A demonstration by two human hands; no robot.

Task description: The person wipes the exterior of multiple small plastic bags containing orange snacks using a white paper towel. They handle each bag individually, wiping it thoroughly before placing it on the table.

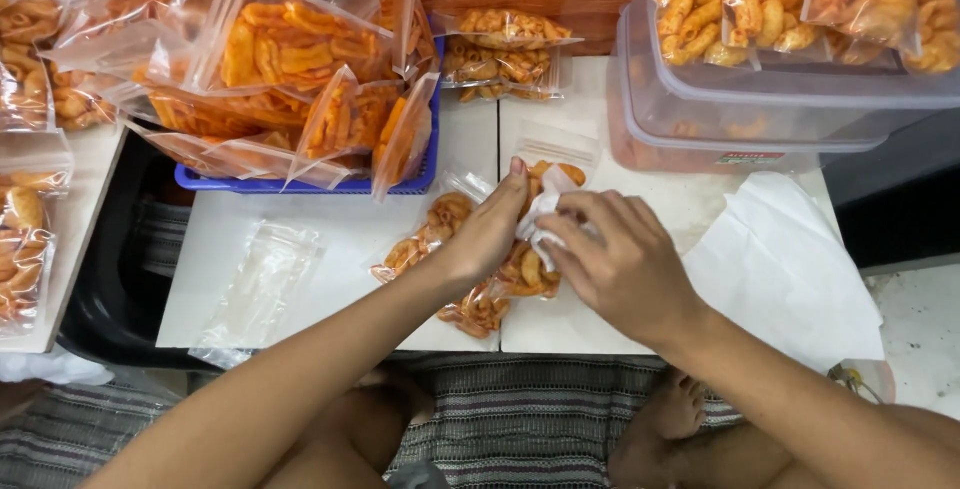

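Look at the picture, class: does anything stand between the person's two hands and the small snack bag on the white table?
Nothing visible does. The left hand and right hand both already touch the snack bag, the fingers pinching its clear top, with other filled bags lying beside it.

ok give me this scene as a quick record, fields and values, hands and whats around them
left hand: pressing on a clear snack bag
right hand: pinching the same bag's top
surface: white low table
left of hands: empty clear bags
behind: blue basket heaped with filled bags
right: stacked clear tubs, white paper
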